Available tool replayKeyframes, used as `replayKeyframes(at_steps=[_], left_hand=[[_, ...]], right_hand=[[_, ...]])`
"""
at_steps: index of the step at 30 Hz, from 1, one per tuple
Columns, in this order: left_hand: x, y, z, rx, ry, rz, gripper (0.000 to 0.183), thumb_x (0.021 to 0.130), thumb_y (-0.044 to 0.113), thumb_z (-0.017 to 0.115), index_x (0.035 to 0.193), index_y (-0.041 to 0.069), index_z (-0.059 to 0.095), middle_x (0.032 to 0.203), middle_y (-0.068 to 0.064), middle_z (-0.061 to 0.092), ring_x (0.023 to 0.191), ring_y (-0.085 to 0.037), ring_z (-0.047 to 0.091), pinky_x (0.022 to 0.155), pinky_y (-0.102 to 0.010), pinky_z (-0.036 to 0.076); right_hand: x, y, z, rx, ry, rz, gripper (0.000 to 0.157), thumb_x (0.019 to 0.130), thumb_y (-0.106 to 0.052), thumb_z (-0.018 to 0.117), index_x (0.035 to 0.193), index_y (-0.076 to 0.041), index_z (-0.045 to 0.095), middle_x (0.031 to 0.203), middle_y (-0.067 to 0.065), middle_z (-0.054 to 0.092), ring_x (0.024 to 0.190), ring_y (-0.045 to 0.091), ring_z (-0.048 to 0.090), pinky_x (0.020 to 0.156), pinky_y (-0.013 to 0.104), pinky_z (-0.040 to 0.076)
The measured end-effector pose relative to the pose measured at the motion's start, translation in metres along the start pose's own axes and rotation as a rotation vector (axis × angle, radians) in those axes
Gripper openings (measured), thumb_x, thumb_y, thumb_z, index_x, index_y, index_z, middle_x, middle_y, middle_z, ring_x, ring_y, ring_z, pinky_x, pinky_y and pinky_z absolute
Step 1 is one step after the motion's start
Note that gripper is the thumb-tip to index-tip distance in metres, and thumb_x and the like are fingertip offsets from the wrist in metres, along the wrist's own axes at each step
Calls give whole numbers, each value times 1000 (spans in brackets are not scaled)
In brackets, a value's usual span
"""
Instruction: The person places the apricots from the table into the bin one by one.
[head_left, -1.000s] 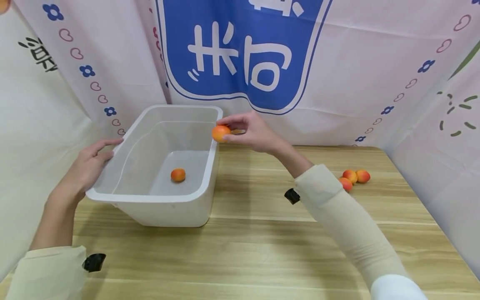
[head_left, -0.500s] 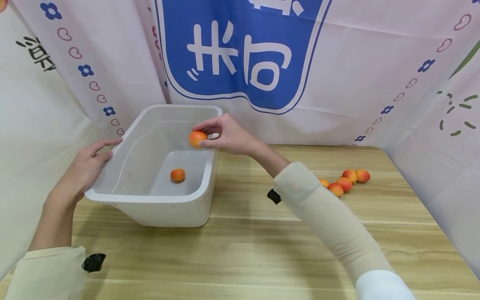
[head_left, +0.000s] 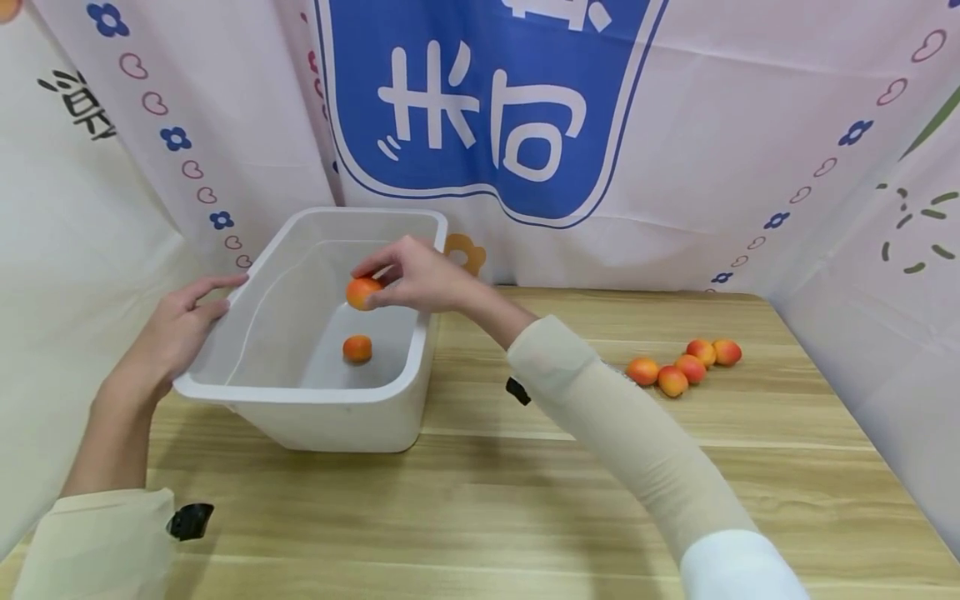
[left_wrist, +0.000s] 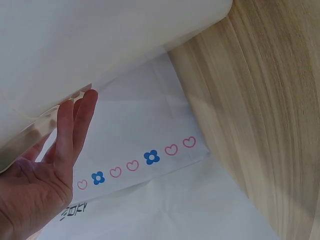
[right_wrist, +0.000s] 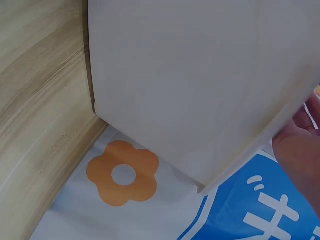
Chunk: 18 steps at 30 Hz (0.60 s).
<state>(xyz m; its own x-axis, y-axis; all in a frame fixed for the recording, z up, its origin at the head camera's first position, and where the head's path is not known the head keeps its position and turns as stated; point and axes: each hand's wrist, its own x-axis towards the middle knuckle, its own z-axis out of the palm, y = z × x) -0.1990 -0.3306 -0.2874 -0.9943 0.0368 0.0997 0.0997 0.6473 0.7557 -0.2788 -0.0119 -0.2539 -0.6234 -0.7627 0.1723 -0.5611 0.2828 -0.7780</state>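
Right hand point(head_left: 423, 275): fingers pinch an apricot point(head_left: 363, 293), carried leftward over the bin point(head_left: 300, 395), centre-left
Left hand point(head_left: 168, 337): straight fingers at bin's left rim, unchanged
Worktop point(head_left: 450, 517) apricots point(head_left: 691, 368): four, right, two newly uncovered

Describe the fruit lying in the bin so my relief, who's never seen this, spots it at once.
Find the big white bin at the left of the wooden table. On its floor lies one small orange fruit. It is the only one seen resting there: the right hand holds a similar fruit above the bin floor, and the other fruits lie on the table.
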Motion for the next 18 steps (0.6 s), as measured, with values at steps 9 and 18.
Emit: replayKeyframes(at_steps=[9,18], left_hand=[[-1,0,0,-8,-1,-11,51,111,19,31,158,-1,34,135,-41,47,73,-1,61,58,-30,58],[-1,2,0,-13,-6,-16,51,112,21,31,158,0,34,137,-41,46,73,0,62,58,-30,59]], right_hand=[[23,-4,8,-123,-105,99,37,94,-8,77,129,-1,71,120,9,74,110,18,68,90,17,55],[35,-9,15,-226,-148,78,35,93,-9,79,127,-3,73,114,7,75,106,16,66,89,17,53]])
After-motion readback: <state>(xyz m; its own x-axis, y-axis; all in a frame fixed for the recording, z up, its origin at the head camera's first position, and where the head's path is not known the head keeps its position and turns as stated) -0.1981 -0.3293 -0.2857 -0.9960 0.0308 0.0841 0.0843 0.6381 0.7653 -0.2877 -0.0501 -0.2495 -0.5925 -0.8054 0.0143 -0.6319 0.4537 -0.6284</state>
